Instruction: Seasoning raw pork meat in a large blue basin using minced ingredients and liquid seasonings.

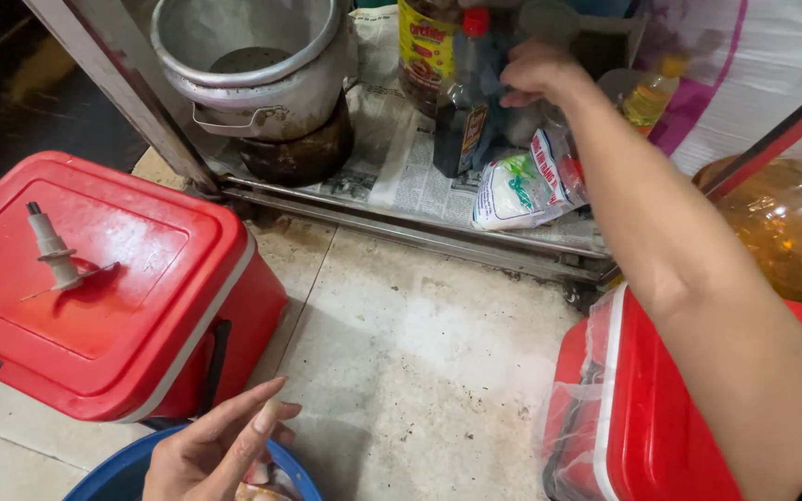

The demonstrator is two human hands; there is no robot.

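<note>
My right hand reaches far forward into a low shelf lined with newspaper. Its fingers curl over the top of a dark bottle with a red cap; I cannot tell whether they grip it. Beside that stand a large jar with a yellow label, a small yellow bottle and a white plastic bag of powder. My left hand hovers open, fingers spread, over a blue basin at the bottom edge, holding nothing.
A red cooler box stands at left with a white chopper blade on its lid. Another red box, partly wrapped in clear plastic, stands at right. Stacked metal pots fill the shelf's left. A large amber jug sits far right. Tiled floor lies between.
</note>
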